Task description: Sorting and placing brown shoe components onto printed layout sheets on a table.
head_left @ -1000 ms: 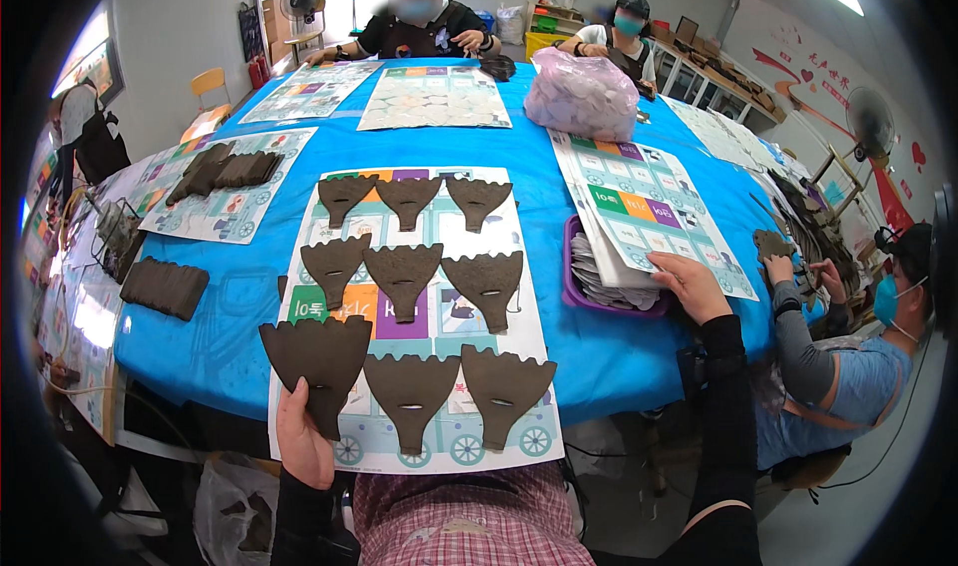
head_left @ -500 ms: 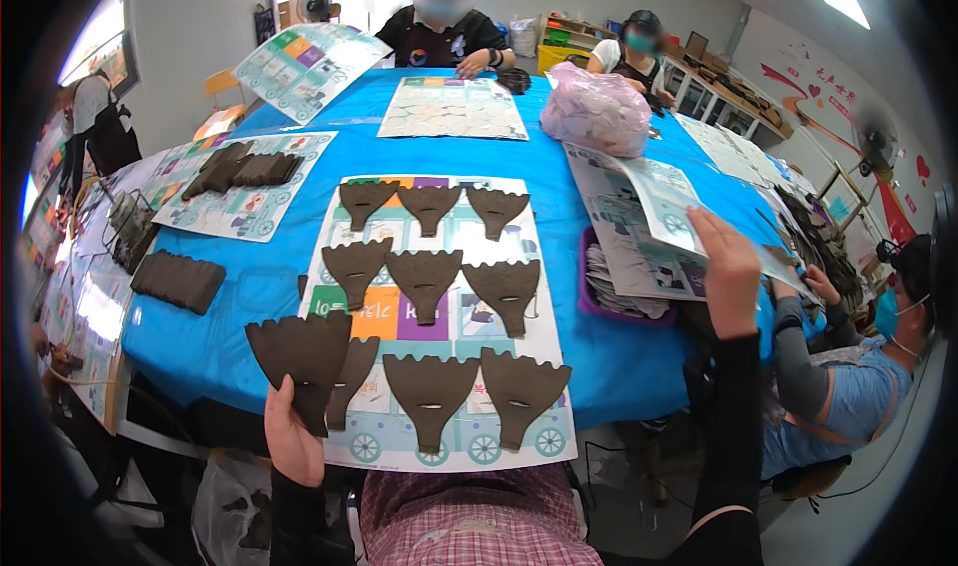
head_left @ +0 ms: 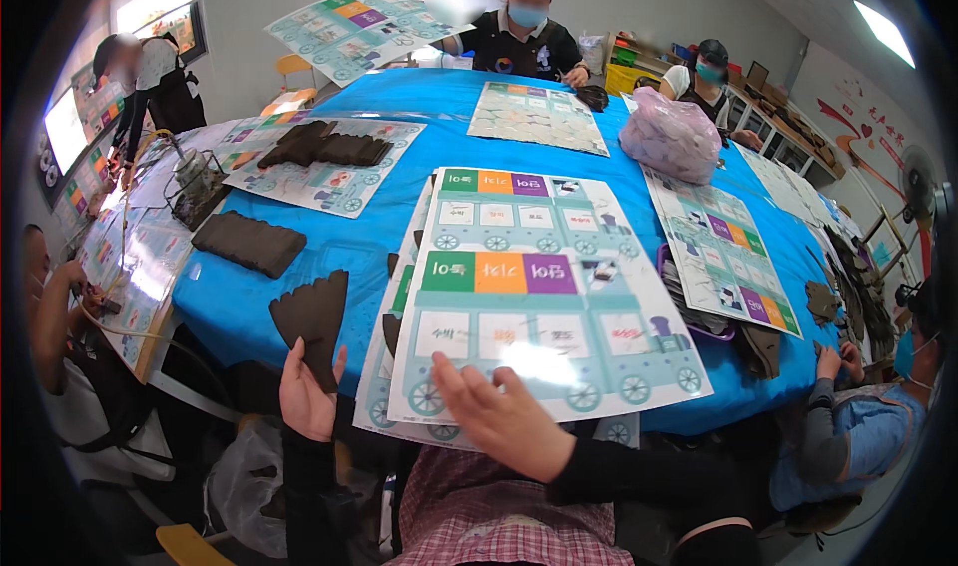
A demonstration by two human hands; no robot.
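Note:
My left hand (head_left: 305, 398) grips a dark brown fan-shaped piece with a scalloped top edge (head_left: 311, 316) by its narrow stem, just left of the printed sheets. My right hand (head_left: 509, 418) rests palm down on the lower part of a glossy sheet printed with a train and coloured blocks (head_left: 479, 341); its fingers are apart and grasp nothing. Beneath that top sheet lies another sheet (head_left: 371, 391), whose left edge sticks out. Slivers of dark pieces show between the two; the rest of them are hidden.
On the blue table cover (head_left: 419, 152), a stack of dark pieces (head_left: 249, 245) lies left, with more dark pieces (head_left: 324, 147) on a sheet behind. A pink plastic bag (head_left: 669, 137) stands back right. Another sheet (head_left: 720, 237) partly covers a purple basket (head_left: 711, 324). Co-workers sit around.
My right hand has moved left from the raised sheets, and a sheet now covers the laid-out dark pieces. My left hand still holds its piece. The view has turned leftward.

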